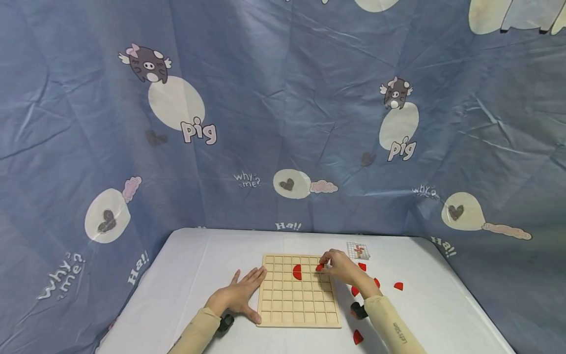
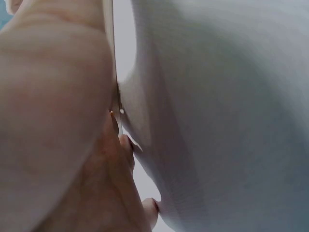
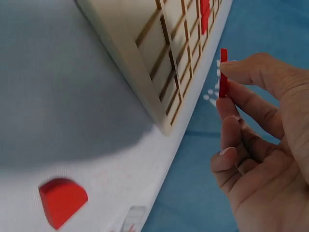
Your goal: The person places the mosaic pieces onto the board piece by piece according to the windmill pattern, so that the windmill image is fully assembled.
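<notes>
A wooden grid board (image 1: pixel 292 295) lies on the white table, its squares marked off by raised strips. Two red quarter-circle pieces (image 1: pixel 297 272) sit in neighbouring squares near its top middle, together shaping a half disc. Between thumb and fingertips my right hand (image 1: pixel 340 266) pinches another red quarter-circle piece (image 3: pixel 223 72), held above the board's upper right part. My left hand (image 1: pixel 239 294) is spread flat beside the board, fingertips and thumb touching its left edge. The left wrist view shows mostly skin and white cloth.
Several loose red pieces lie on the table right of the board, among them one quarter-circle (image 1: pixel 399 286) and another (image 1: pixel 357 337) nearer the front. A small printed grid card (image 1: pixel 358 250) rests beyond the right hand. A blue patterned curtain (image 1: pixel 287 123) surrounds the table.
</notes>
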Demonstrator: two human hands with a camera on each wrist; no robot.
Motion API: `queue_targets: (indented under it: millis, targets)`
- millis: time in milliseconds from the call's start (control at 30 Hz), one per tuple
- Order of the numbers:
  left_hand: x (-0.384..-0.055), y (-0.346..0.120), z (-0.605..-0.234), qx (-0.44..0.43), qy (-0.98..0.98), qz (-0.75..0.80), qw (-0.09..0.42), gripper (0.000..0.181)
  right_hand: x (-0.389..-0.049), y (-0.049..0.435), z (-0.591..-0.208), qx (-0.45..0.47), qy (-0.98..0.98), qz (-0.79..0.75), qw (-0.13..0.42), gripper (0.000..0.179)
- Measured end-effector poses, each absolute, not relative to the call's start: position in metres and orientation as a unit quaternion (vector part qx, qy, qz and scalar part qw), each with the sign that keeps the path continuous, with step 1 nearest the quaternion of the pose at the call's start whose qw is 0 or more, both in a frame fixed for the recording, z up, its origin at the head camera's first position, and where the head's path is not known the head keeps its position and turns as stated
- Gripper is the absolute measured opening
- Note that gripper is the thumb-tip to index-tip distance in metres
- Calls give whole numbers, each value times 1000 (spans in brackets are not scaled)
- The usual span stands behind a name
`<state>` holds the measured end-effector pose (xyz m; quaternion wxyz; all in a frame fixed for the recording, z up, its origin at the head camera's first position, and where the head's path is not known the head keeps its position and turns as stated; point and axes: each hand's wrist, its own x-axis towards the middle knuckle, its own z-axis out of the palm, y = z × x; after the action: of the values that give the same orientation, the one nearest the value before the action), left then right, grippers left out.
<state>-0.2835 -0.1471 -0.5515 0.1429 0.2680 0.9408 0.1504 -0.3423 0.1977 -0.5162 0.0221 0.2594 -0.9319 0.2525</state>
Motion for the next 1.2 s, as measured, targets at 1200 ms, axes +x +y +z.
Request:
queue_targets:
  millis: [1200]
  targets:
    - [-281,-146,-546,275,939,152,142,133,-336,163,-540,320,-917,236,16,15]
